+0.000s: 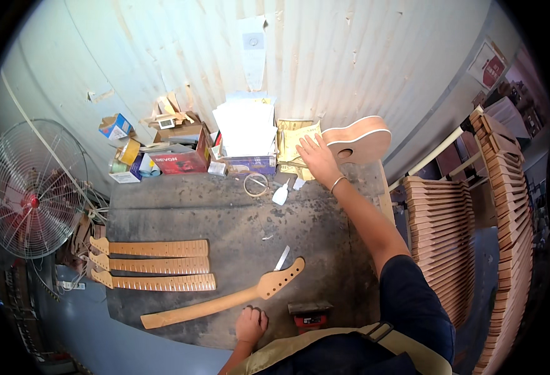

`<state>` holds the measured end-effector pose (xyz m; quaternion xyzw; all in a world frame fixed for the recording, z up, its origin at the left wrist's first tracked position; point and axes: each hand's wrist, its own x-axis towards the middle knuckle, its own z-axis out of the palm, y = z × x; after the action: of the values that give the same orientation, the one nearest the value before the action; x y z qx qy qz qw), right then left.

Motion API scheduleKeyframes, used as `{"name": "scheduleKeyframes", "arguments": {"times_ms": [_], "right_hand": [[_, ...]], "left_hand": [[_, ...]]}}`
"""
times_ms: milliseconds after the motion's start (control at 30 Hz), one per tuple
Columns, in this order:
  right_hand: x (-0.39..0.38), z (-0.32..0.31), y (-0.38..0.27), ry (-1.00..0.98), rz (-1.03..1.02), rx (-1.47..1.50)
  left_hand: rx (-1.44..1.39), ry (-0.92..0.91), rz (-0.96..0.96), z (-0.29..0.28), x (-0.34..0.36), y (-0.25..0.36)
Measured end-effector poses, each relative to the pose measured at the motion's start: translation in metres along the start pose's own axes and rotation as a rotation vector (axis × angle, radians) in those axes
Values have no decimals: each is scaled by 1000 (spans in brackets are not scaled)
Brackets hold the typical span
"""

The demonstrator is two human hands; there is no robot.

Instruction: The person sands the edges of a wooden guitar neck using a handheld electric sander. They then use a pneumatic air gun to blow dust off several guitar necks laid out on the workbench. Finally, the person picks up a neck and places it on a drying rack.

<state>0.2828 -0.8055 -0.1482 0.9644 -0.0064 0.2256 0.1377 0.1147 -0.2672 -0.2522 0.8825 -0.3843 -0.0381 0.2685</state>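
Observation:
My right hand (314, 154) reaches to the back of the bench, its fingers spread flat on a stack of yellow paper sheets (295, 139), perhaps sandpaper. My left hand (251, 324) rests curled in a loose fist at the front edge, and no object shows in it. Just beyond that fist lies a single wooden guitar neck (206, 306), its headstock to the right with several peg holes. A thin pale blade-like strip (282, 257) sits beside the headstock. At the left, three fretted guitar necks (159, 265) lie side by side.
A small guitar body (362, 140) leans by the wall. Boxes (178, 159) and white papers (247, 125) line the back, with a glue bottle (280, 194) and tape ring (255, 185) before them. A red tool (309, 320) sits in front. Left is a fan (34, 200); right, stacked necks (440, 237).

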Motion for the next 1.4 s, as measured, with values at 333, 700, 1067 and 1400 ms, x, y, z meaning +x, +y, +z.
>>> {"name": "scheduleKeyframes", "arguments": {"times_ms": [333, 700, 1067, 1400], "right_hand": [[11, 60, -4, -325, 162, 205], [109, 11, -49, 329, 286, 440], [36, -80, -69, 475, 661, 885], [-200, -214, -221, 60, 1177, 1994]], "left_hand": [[22, 4, -4, -8, 6, 8], [79, -45, -42, -5, -1, 5], [-106, -60, -121, -7, 0, 4], [-1048, -197, -173, -58, 132, 117]]}}
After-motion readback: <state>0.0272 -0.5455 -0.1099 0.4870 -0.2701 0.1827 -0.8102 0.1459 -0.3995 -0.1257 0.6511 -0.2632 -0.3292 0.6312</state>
